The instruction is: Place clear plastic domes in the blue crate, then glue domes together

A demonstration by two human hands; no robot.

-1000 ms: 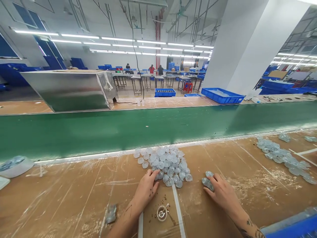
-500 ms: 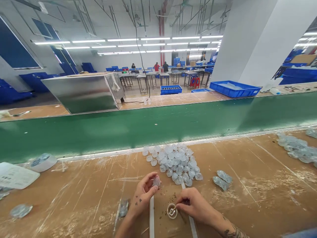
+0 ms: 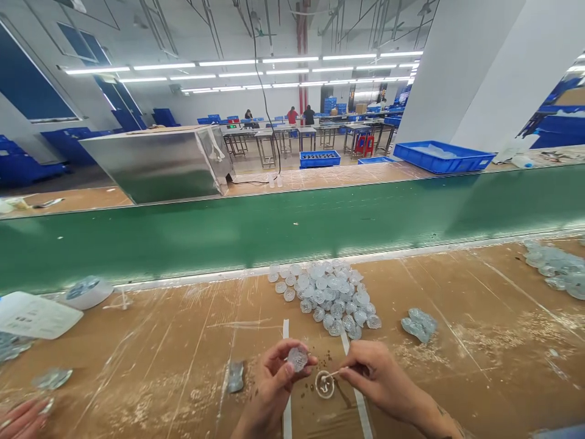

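My left hand pinches a clear, textured plastic piece, round and shallow like a small dome, between thumb and fingers. In my right hand is a thin pale stick, gripped near its end. The stick's tip reaches into a small round cup holding a white substance. Small brown specks lie on the table around the cup. Just beyond both hands spreads a heap of similar clear round pieces.
A co-worker's hand shows at the lower left. Clear pieces lie to the right, another to the left. A tape roll sits far left. Behind runs a green conveyor belt, with a blue tray beyond.
My left hand has moved slightly right and nearer, with the piece turned more to face me. The stick stays in the cup. A co-worker's hand has appeared at the lower left.
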